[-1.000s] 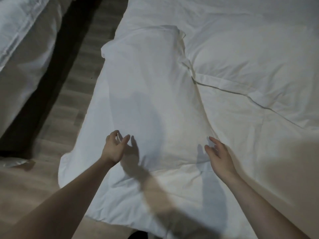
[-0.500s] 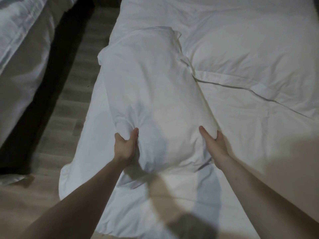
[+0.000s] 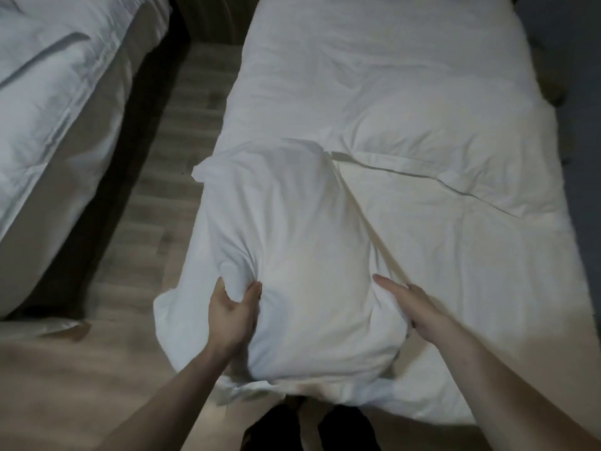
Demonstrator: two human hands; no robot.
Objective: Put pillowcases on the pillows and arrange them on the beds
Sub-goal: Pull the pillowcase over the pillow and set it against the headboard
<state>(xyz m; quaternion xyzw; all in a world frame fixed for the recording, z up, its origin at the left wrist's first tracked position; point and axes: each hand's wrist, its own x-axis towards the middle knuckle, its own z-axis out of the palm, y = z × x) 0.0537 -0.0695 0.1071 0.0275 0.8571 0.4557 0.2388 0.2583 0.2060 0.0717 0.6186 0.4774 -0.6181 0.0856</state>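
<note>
The left hand [image 3: 231,315] has its fingers [image 3: 252,291] and thumb curled into the soft white cloth of the pillow [image 3: 286,242]. It grips a bunch of the cloth, and small folds spread out from that spot. The right hand [image 3: 414,304] lies on the right side of the pillow. Its fingers [image 3: 387,283] are straight and press flat on the cloth. They do not curl round anything.

The pillow is white, long and puffy, with a soft case on it. It lies on the near left part of the bed [image 3: 455,255], with one end toward the person. A loose flap of the case sticks out at the near end and hangs off the edge of the bed. The far left corner of the pillow makes a little point.

A second pillow [image 3: 432,151] lies just beside it, further up the bed on the right. It is white and plump too, with a flat border and a thin dark seam line along its near edge. The bed sheet is white and a bit wrinkled.

The floor [image 3: 182,131] is pale wood in long boards. Another bed [image 3: 55,102] with white covers stands on the left, across a strip of floor. No words or labels can be seen on any of the cloth.
</note>
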